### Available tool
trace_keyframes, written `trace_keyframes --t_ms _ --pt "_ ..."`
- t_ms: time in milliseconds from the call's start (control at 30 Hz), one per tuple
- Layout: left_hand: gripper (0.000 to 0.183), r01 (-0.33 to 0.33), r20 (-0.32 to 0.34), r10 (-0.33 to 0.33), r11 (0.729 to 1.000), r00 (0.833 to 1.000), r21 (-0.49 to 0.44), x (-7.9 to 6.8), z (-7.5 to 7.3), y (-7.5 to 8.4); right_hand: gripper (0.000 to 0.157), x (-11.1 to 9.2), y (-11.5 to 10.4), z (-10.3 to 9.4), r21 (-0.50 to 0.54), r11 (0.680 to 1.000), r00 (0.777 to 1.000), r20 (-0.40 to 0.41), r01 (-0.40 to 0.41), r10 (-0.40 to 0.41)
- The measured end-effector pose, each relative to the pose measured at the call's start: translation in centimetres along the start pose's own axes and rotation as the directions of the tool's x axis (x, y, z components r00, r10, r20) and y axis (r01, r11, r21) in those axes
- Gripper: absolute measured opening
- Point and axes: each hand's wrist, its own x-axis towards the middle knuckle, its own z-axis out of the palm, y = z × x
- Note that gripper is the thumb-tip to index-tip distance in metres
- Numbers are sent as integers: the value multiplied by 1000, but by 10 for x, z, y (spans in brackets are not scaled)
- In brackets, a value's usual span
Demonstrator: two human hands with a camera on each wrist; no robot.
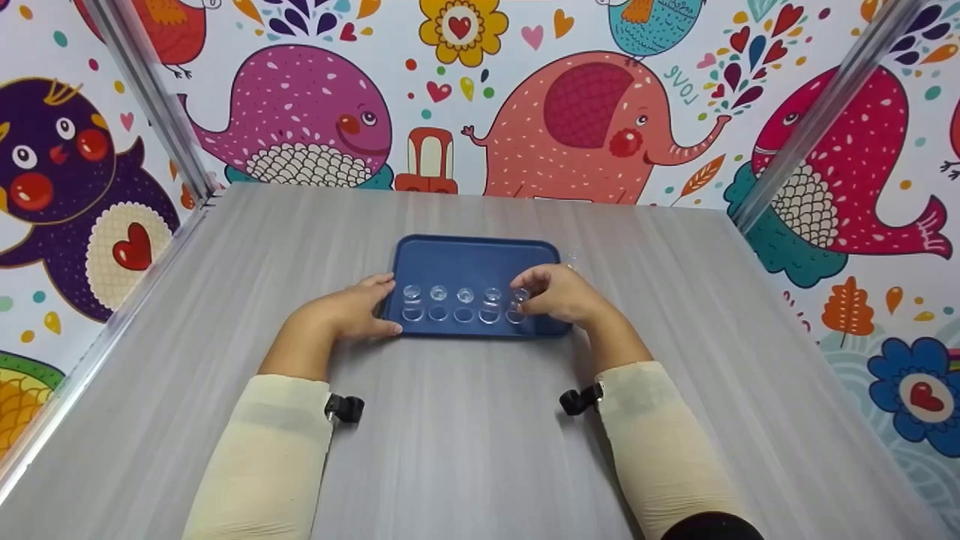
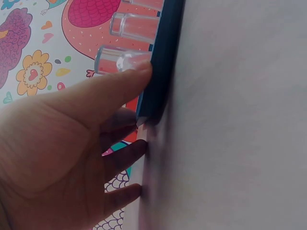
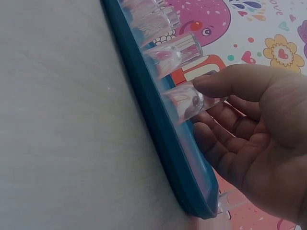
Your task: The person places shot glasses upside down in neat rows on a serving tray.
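A blue tray [image 1: 472, 259] lies on the table, with several small clear shot glasses [image 1: 465, 296] in a row along its near side. They appear to stand rim down. At the right end of that row, my right hand [image 1: 559, 292] pinches the last shot glass [image 3: 184, 101] by its upper part, between thumb and fingers. That glass stands at or very near the tray surface; contact is hard to tell. My left hand [image 1: 345, 311] rests at the tray's near left corner. Its thumb [image 2: 136, 76] touches the near rim, while the other fingers extend fairly straight beside the left edge.
Another clear object [image 1: 574, 257] stands off the tray, past its right edge, partly hidden by my right hand. The grey wood-grain table [image 1: 450, 435] extends around the tray. Patterned walls [image 1: 465, 97] with metal posts [image 1: 817, 127] bound it at the back and sides.
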Motion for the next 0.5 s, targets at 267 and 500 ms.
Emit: trace_keyframes --t_ms 267,500 --pt "92 8 -1 -8 1000 1000 8 1 1 1 41 -1 -3 -8 109 994 999 -49 18 -13" --pt "92 8 3 -8 1000 1000 2 0 0 2 34 -4 1 -24 213 975 965 -262 64 -6"
